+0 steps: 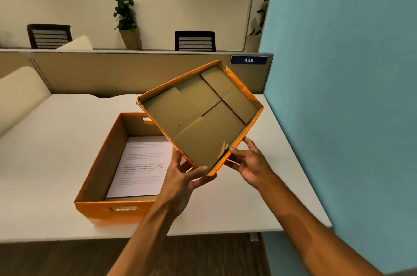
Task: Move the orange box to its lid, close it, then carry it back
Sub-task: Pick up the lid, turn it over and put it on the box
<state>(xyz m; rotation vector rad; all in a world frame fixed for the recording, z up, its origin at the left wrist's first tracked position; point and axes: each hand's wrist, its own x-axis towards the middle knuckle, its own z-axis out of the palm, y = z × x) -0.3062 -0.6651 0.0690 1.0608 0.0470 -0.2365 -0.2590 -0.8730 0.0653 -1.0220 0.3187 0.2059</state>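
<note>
The orange box (pixel 99 205) stands open on the white desk (pixel 45 131), with printed paper sheets (pixel 140 167) lying flat on its bottom. Above its right side I hold the orange lid (pixel 198 115), tilted with its brown cardboard inside facing me. My left hand (pixel 182 176) grips the lid's near corner, thumb inside the rim. My right hand (pixel 250 160) holds the edge just to the right of that corner. The lid hides the box's far right corner.
A beige partition (pixel 112 72) with a blue "438" plate (pixel 248 60) backs the desk. A teal wall (pixel 338 95) closes off the right side. Two black chairs (pixel 195 40) and a potted plant (pixel 126 20) stand behind the partition. The desk's front edge runs near me.
</note>
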